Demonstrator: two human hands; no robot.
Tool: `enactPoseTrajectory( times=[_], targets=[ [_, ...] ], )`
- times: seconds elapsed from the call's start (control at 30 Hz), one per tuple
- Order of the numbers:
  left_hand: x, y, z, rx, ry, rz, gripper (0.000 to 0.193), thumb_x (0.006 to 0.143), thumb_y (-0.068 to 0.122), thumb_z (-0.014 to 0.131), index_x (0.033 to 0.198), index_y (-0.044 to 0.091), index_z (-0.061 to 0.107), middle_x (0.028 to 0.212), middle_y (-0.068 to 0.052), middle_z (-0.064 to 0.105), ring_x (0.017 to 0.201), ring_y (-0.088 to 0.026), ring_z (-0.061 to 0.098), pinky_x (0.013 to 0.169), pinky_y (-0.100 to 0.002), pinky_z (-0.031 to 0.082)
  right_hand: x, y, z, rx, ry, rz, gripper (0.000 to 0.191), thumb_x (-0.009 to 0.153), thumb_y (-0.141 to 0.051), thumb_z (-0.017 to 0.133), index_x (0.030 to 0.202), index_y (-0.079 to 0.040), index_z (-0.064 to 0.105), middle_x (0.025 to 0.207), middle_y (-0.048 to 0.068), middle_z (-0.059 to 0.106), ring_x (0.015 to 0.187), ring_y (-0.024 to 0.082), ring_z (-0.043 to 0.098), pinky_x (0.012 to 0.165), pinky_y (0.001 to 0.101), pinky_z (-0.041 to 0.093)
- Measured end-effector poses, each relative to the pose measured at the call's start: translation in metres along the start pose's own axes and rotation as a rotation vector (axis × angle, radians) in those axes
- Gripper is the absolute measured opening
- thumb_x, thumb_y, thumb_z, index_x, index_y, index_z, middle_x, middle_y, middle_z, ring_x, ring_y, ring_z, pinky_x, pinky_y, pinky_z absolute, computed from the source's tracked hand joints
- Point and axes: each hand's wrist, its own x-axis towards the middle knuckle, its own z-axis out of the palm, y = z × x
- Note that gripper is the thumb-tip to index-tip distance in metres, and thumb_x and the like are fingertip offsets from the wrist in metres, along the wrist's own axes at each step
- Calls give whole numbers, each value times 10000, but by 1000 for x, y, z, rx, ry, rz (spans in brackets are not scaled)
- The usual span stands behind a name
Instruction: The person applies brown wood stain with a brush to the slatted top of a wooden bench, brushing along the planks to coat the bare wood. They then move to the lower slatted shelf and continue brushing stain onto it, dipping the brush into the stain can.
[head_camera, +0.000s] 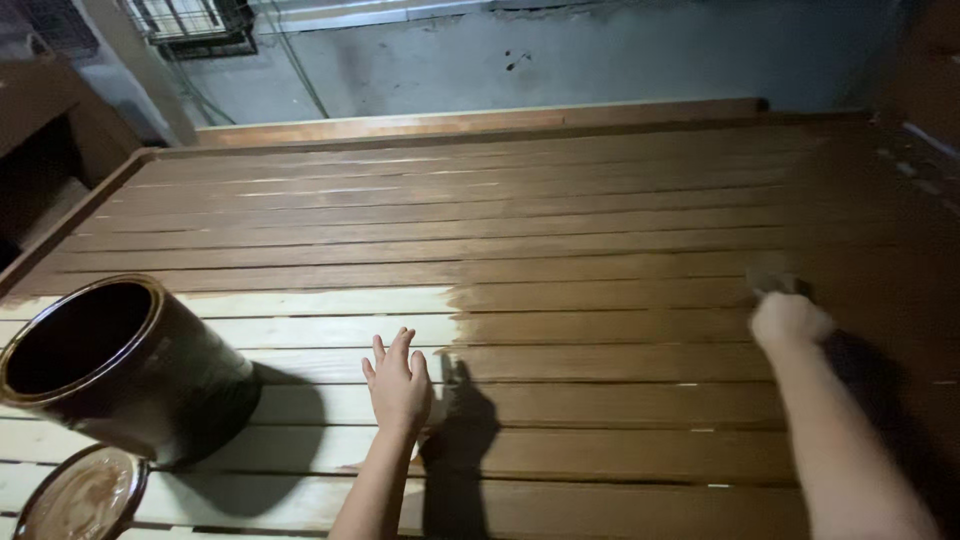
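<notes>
Near the slatted wooden surface's left edge stands an open dark can (125, 365), its round lid (80, 495) at the front-left corner. Right hand (788, 320) is clenched around a brush (772, 278), bristles pointing toward the far edge. Left hand (398, 380) rests flat, fingers spread, grasping nothing.

The left hand (398, 385) is laid flat with fingers spread; the right hand (788, 320) is clenched, arm extended.
</notes>
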Motion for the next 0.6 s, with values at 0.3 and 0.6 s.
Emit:
enactPoseTrajectory(
  times=[0.3, 0.6],
  targets=[
    [-7, 7, 2, -20, -29, 22, 455, 966, 256, 472, 1394, 138, 569, 1529, -61, 513, 1538, -363, 229, 1241, -572, 75, -162, -266, 39, -2, 91, -645, 190, 1022, -152, 511, 1112, -60, 650, 905, 133, 712, 785, 287, 737, 659, 444, 595],
    [-21, 11, -2, -53, -46, 37, 460, 968, 260, 481, 1405, 150, 571, 1538, -46, 511, 1546, -351, 232, 1248, -574, 67, -126, -43, 3, 61, 28, -153, 420, 1014, -255, 499, 1417, -321, 596, 1062, 77, 751, 925, 248, 710, 874, 514, 529]
  ],
)
